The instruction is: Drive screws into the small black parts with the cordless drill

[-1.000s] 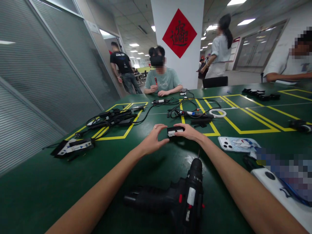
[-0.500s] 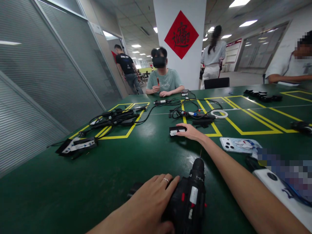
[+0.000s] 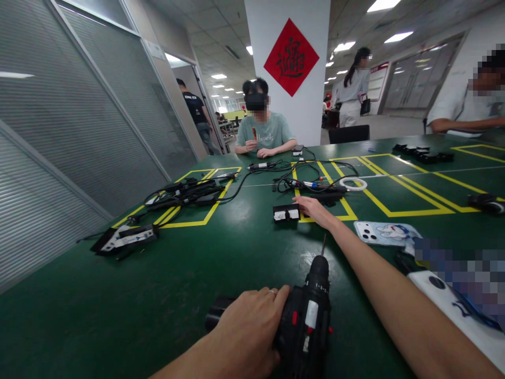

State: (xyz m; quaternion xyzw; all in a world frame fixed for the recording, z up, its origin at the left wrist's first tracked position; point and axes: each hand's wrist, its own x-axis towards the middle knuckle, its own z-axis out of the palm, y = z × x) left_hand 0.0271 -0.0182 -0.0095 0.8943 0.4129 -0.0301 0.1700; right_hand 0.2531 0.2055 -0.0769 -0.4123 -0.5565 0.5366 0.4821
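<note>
Drill (image 3: 311, 310) lies held in the left grip (image 3: 252, 321).

Chinese lettering on the red sign (image 3: 291, 57), apparently "Harrods" on the green shirt (image 3: 262, 131) and "1·3" on the drill (image 3: 316, 295)

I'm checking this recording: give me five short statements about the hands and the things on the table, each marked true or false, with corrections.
1. The left hand is on the drill. True.
2. The drill's bit points back toward the person wearing the camera. False: it points away from them.
3. The right hand is at the right end of the small black-and-white part. True.
4. The white ring lies to the left of that part. False: it lies to the right and farther back.
5. The patterned phone lies to the right of the drill. True.
</note>
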